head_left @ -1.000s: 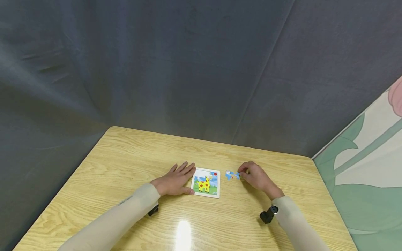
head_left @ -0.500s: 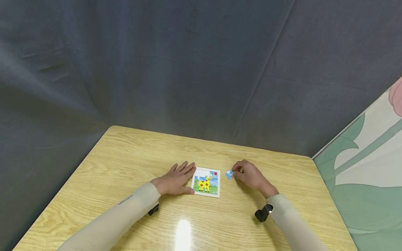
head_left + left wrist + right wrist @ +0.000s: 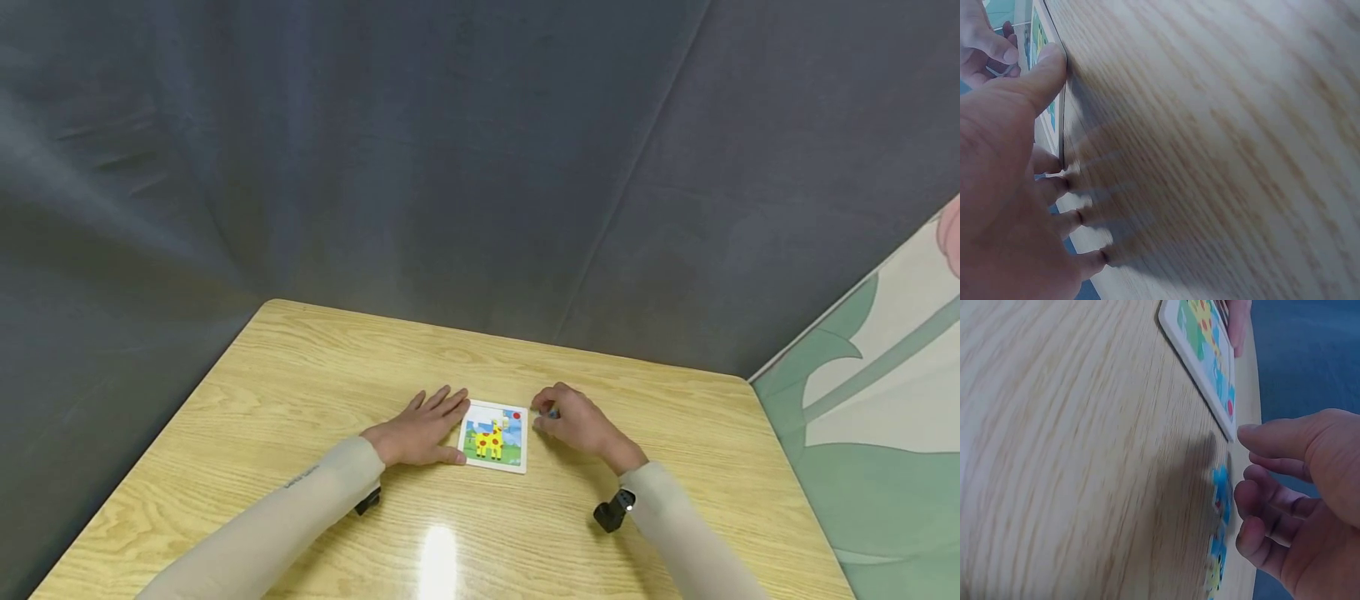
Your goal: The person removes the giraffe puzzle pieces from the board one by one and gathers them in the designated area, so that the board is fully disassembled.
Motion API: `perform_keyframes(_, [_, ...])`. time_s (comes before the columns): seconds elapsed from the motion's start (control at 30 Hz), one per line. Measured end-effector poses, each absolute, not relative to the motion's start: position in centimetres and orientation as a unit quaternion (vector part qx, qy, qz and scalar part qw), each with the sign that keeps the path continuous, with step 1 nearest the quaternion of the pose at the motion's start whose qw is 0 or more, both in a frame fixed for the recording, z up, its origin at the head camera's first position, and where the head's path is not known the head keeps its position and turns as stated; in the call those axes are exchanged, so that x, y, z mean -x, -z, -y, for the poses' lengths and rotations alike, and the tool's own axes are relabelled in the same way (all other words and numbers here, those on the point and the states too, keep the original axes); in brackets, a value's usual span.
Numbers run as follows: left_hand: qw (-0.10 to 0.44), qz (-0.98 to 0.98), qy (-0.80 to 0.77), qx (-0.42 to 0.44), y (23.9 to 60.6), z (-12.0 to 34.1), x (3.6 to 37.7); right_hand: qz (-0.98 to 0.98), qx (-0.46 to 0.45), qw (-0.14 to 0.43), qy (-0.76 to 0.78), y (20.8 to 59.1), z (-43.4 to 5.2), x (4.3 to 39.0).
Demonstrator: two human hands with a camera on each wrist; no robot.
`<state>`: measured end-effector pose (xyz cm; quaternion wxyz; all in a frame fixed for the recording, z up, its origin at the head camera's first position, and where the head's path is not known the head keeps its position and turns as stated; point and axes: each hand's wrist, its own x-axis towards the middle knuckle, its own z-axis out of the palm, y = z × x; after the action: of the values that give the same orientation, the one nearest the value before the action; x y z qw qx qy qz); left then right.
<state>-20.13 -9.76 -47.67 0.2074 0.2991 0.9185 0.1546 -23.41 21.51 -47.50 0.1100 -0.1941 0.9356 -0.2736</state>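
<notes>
Blue puzzle pieces lie on the table, just right of the board, now under the right hand, which has slid left from where it was a second ago until it is just beside the board's edge. Its fingers are curled over the pieces; whether they grip one I cannot tell. The left hand stays flat, fingers straight, thumb against the board's left edge. A grey curtain hangs behind.

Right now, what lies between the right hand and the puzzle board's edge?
In the right wrist view, loose blue puzzle pieces lie on the table by the right hand's fingertips, just short of the puzzle board.
</notes>
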Motion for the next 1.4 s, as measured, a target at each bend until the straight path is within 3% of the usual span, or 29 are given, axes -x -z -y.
perform_keyframes(0.47, [0.208,-0.921,-0.153,-0.293,47.9,9.7,20.2,-0.934,0.2,0.139,0.262,47.6,-19.2,23.0])
perform_keyframes(1.4, [0.204,-0.922,-0.15,-0.294,48.0,9.7,20.2,-0.936,0.212,0.141,0.243,47.6,-17.9,23.2])
